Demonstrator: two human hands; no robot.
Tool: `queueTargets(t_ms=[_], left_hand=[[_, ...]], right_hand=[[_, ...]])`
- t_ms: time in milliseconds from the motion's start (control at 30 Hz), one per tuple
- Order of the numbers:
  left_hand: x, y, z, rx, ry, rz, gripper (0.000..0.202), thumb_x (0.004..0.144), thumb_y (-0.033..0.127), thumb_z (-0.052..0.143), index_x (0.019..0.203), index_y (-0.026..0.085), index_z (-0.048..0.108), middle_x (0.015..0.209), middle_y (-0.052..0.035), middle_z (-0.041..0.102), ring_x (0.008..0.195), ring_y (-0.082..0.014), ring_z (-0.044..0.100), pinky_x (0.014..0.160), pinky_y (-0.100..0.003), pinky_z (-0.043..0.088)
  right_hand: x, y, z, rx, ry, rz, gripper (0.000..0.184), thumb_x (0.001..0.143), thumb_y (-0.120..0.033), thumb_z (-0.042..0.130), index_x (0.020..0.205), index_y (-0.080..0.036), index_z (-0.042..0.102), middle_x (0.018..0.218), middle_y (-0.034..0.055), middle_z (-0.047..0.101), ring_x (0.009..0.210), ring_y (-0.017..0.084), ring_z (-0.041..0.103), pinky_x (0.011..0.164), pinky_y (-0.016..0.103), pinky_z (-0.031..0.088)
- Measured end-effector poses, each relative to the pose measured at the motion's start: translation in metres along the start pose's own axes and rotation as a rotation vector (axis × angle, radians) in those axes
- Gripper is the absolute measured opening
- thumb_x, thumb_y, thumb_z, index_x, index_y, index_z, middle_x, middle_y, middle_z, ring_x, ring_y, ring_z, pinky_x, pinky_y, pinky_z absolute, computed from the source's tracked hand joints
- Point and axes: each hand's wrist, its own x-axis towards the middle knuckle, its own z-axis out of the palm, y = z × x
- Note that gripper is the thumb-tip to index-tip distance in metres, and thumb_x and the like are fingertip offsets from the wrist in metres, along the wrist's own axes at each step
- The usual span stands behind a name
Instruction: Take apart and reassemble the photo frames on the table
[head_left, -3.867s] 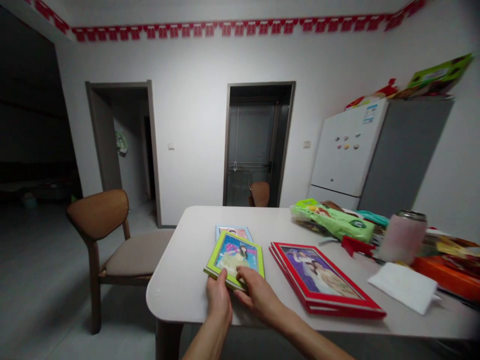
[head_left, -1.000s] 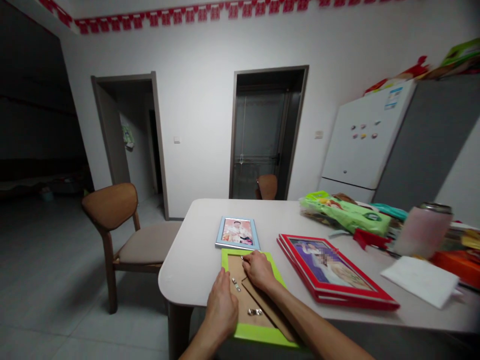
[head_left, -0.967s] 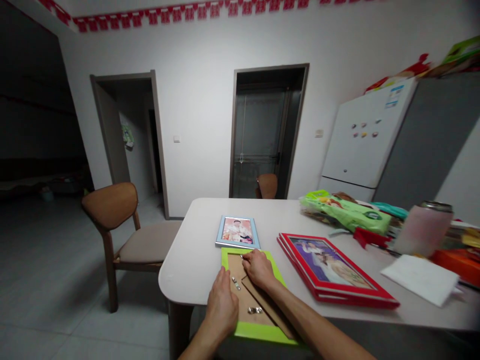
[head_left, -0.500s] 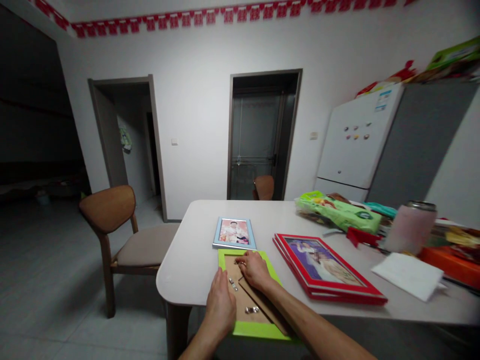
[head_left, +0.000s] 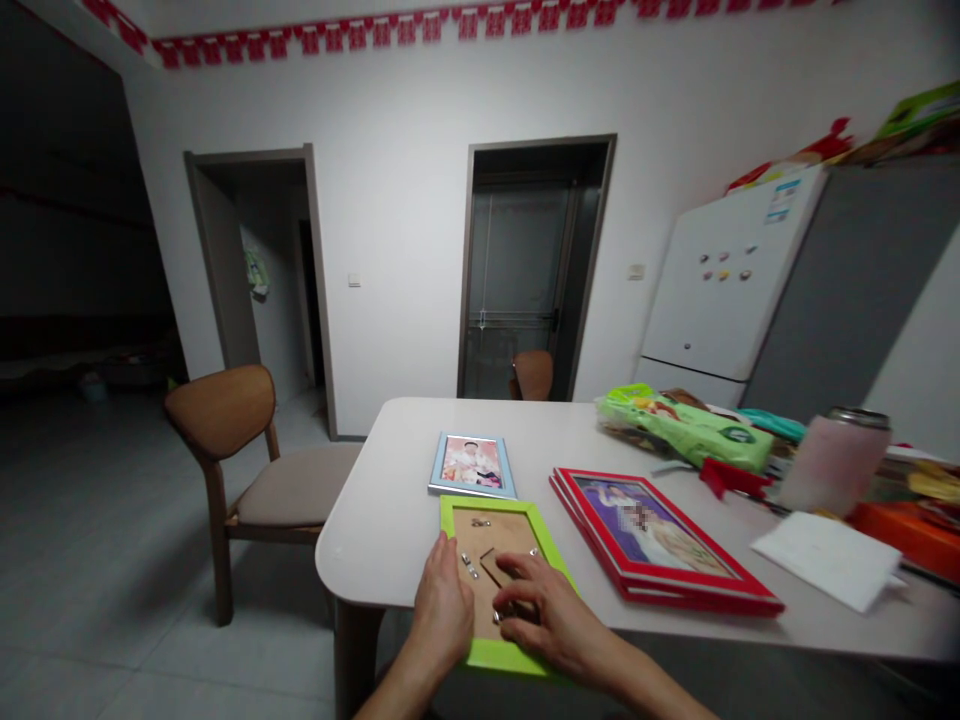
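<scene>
A lime green picture frame (head_left: 448, 510) lies face down at the near table edge, its brown backing board (head_left: 511, 528) and folded stand facing up. Several small metal clips sit on the backing, one of them a clip (head_left: 481, 523) near the top. My left hand (head_left: 444, 605) grips the frame's left side, thumb side up. Over the lower right of the backing is my right hand (head_left: 551, 610), fingers curved and spread apart. Its fingertips are close to the bottom clip (head_left: 497, 617); whether they touch it I cannot tell.
Beyond the green frame lies a light blue framed photo (head_left: 472, 464). Stacked red picture frames (head_left: 660, 535) are to the right. Farther right are a green packet (head_left: 690, 430), a pink jar (head_left: 836, 460) and white paper (head_left: 829, 558). A wooden chair (head_left: 225, 410) stands left of the table.
My right hand has moved from the top clip down toward the bottom clip, and its fingers have spread. The stand is now less covered. My left hand stays on the frame's side.
</scene>
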Motion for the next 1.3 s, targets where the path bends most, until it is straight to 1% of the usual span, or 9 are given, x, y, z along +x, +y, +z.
queueTargets(t_ms=[167,367,533,667,733,867,1033,1167,1300], left_hand=[[0.001,-0.001,0.002,-0.006,0.008,-0.007,0.058,0.064,0.003,0.037,0.122,0.0,0.032,0.131,-0.0137,0.031,0.121,-0.0161,0.026,0.101,-0.022,0.014],[0.003,-0.006,0.005,-0.122,0.038,-0.012,0.055,0.068,0.01,0.041,0.121,0.001,0.033,0.129,-0.0147,0.034,0.119,-0.0166,0.028,0.1,-0.023,0.015],[0.007,0.0,-0.004,-0.296,0.078,-0.003,0.041,0.069,0.025,0.047,0.105,0.007,0.051,0.123,-0.014,0.043,0.114,-0.022,0.036,0.097,-0.029,0.023],[0.014,0.0,-0.018,-0.472,0.08,-0.012,0.029,0.072,0.034,0.042,0.088,0.014,0.056,0.092,-0.0063,0.062,0.087,-0.0191,0.055,0.076,-0.026,0.041],[0.018,-0.008,-0.028,-0.553,0.078,-0.036,0.033,0.073,0.041,0.038,0.082,0.014,0.055,0.077,-0.0035,0.063,0.074,-0.0181,0.057,0.063,-0.025,0.044],[0.018,-0.042,-0.053,-0.652,0.088,-0.099,0.038,0.067,0.047,0.042,0.077,0.013,0.055,0.065,-0.0011,0.062,0.064,-0.0174,0.057,0.054,-0.024,0.043],[0.011,-0.082,-0.072,-0.656,0.136,-0.192,0.034,0.061,0.046,0.045,0.069,0.014,0.054,0.059,-0.0007,0.06,0.057,-0.0162,0.056,0.051,-0.023,0.041],[0.014,-0.1,-0.08,-0.569,0.154,-0.248,0.029,0.064,0.039,0.044,0.073,0.013,0.055,0.063,-0.0025,0.062,0.062,-0.018,0.059,0.053,-0.024,0.043],[0.021,-0.105,-0.091,-0.389,0.231,-0.298,0.033,0.064,0.026,0.048,0.093,0.011,0.052,0.071,-0.0049,0.063,0.072,-0.0215,0.06,0.063,-0.029,0.044]], right_hand=[[0.001,0.009,-0.004,-0.085,0.062,0.057,0.047,0.059,-0.03,0.056,0.104,-0.021,0.056,0.11,0.0109,0.052,0.1,0.023,0.046,0.086,0.032,0.033],[0.006,0.011,-0.009,-0.053,0.135,0.113,0.044,0.056,-0.019,0.048,0.099,-0.014,0.059,0.094,0.0097,0.059,0.088,0.02,0.051,0.08,0.027,0.037],[0.011,-0.006,-0.028,-0.075,0.194,0.119,0.035,0.058,-0.019,0.048,0.09,-0.016,0.063,0.089,0.0083,0.06,0.086,0.02,0.052,0.079,0.027,0.038],[0.016,-0.033,-0.037,-0.027,0.224,0.054,0.034,0.06,-0.022,0.051,0.092,-0.018,0.061,0.093,0.0074,0.059,0.087,0.019,0.052,0.08,0.028,0.039],[0.019,-0.039,-0.036,0.026,0.248,0.015,0.035,0.063,-0.026,0.051,0.097,-0.018,0.059,0.097,0.0075,0.058,0.091,0.019,0.051,0.082,0.028,0.038],[0.019,-0.014,-0.028,0.012,0.311,0.073,0.039,0.071,-0.035,0.045,0.104,-0.017,0.055,0.102,0.0093,0.057,0.092,0.02,0.051,0.082,0.031,0.038],[0.011,0.035,-0.016,-0.214,0.279,0.252,0.039,0.069,-0.031,0.046,0.102,-0.012,0.057,0.099,0.0128,0.058,0.093,0.022,0.051,0.084,0.031,0.035],[0.007,0.048,-0.007,-0.322,0.245,0.322,0.042,0.07,-0.032,0.044,0.106,-0.012,0.053,0.095,0.0135,0.058,0.09,0.023,0.052,0.08,0.03,0.036],[0.011,0.051,-0.003,-0.335,0.238,0.375,0.044,0.07,-0.022,0.04,0.112,-0.01,0.047,0.092,0.0144,0.059,0.086,0.021,0.055,0.075,0.029,0.037]])
